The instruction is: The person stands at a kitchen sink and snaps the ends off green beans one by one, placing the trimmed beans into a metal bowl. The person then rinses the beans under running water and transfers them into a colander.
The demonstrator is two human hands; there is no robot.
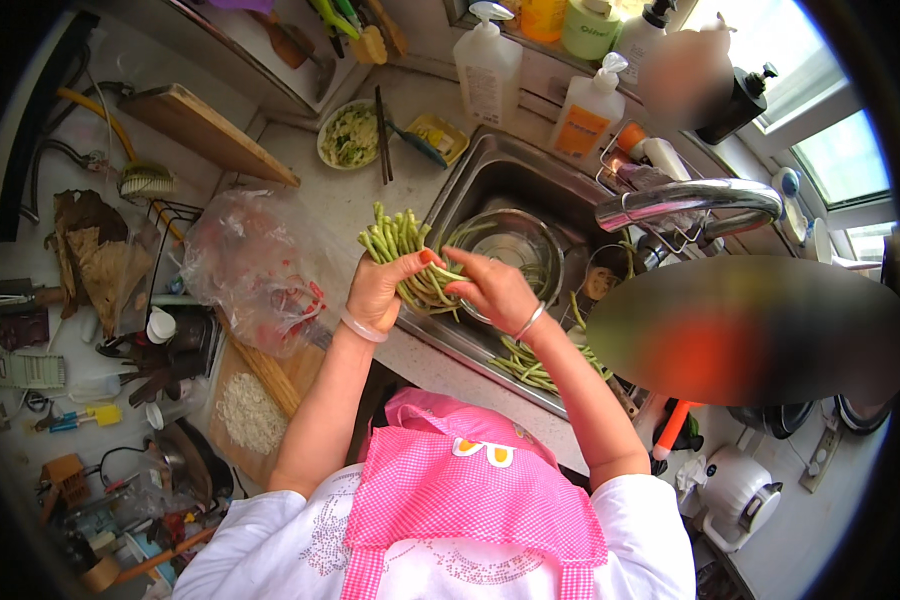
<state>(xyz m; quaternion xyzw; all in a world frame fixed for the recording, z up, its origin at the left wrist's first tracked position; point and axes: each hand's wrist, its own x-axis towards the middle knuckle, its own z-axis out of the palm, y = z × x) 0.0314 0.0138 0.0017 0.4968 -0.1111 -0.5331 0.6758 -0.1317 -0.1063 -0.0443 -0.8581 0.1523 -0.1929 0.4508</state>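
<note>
A thick bunch of long green beans (397, 236) is gripped in my left hand (377, 289), above the near-left rim of the steel sink. Its cut ends point away from me, and the lower stems bend toward the right. My right hand (499, 289) is at the right side of the bunch, fingers spread around a few stems; whether they pinch any is unclear. Below, a round glass or metal bowl (521, 225) with water and some beans stands in the sink (487, 161). More long beans (529, 367) lie at the sink's near-right end.
A chrome faucet (690, 199) arches over the sink's right side. Left of my hands lies a clear plastic bag (247, 262). Behind stand a plate of chopped food (349, 135), chopsticks (383, 135) and pump bottles (487, 67). Sliced white food (251, 412) rests on a wooden board (221, 442).
</note>
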